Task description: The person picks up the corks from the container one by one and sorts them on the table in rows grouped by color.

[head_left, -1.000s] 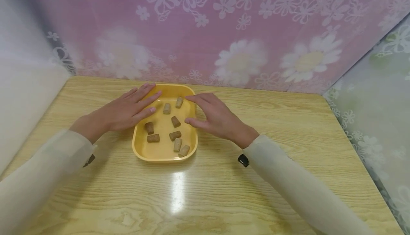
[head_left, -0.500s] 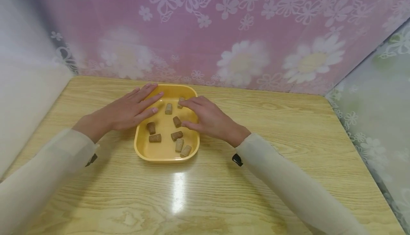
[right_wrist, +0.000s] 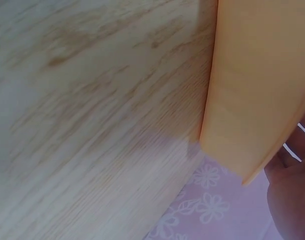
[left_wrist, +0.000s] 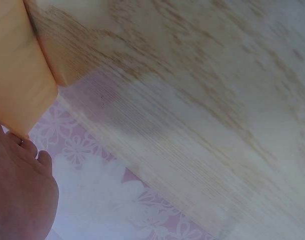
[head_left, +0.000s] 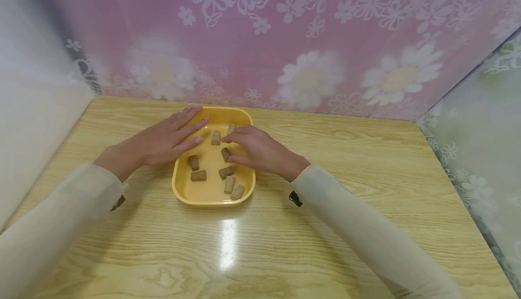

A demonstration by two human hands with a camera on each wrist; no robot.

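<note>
A yellow plastic tray (head_left: 213, 201) stands on the wooden table and holds several corks, some light and some dark. My left hand (head_left: 163, 140) rests on the tray's left rim with its fingers spread. Over the tray's right rim reaches my right hand (head_left: 262, 150), thumb and index finger apart. Its thumb tip lies at a dark cork (head_left: 225, 154), partly covered. The index fingertip is near a light cork (head_left: 215, 138); another light cork (head_left: 232, 127) shows just behind the fingers. The tray's outer wall (right_wrist: 257, 75) fills much of the right wrist view.
Toward the tray's near end lie two dark corks at the left, a dark cork (head_left: 226, 172) and two light ones at the right. The wooden table (head_left: 346, 149) extends around the tray. A pink flowered sheet (head_left: 244, 54) hangs along the table's back edge.
My right hand has moved left and inward over the tray, from its right rim toward the dark cork. My left hand stays on the left rim.
</note>
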